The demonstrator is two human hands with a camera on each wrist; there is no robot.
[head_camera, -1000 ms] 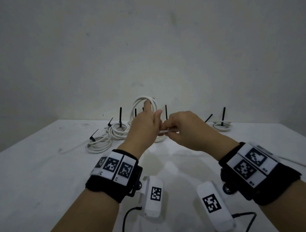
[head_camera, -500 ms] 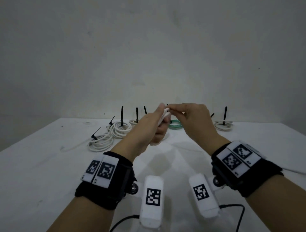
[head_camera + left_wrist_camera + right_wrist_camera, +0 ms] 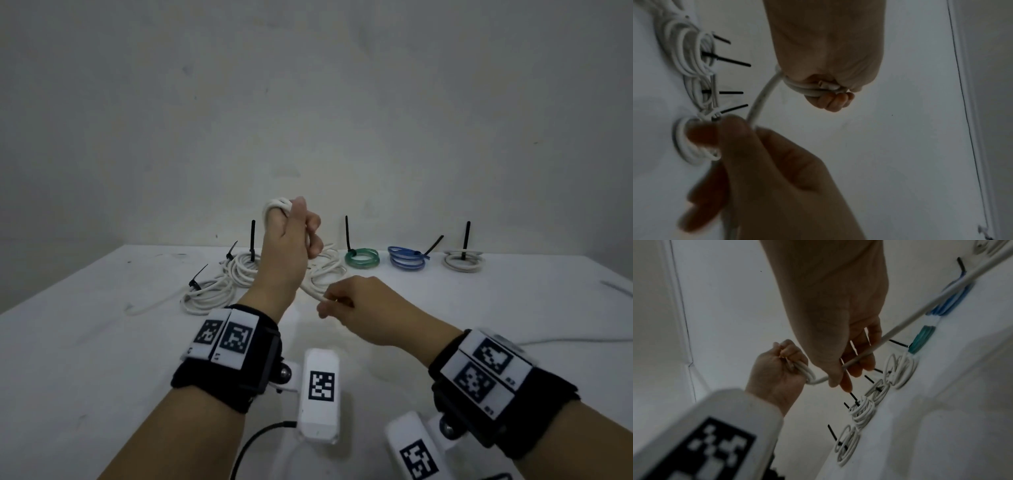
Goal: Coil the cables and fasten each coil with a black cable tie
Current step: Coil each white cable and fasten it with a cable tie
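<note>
While the left hand (image 3: 291,240) is raised above the bench (image 3: 85,342) with its fingers curled round a few tight turns of the white cable (image 3: 764,94), the right hand (image 3: 352,301) pinches the running length just below; the hands are near but apart. To wind well, I judge the right hand should feed with light, even tension; lay each turn beside the last; keep the cable's end trapped in the fist. Tied coils (image 3: 363,258) sit in a row behind; no loose black tie is in view.
</note>
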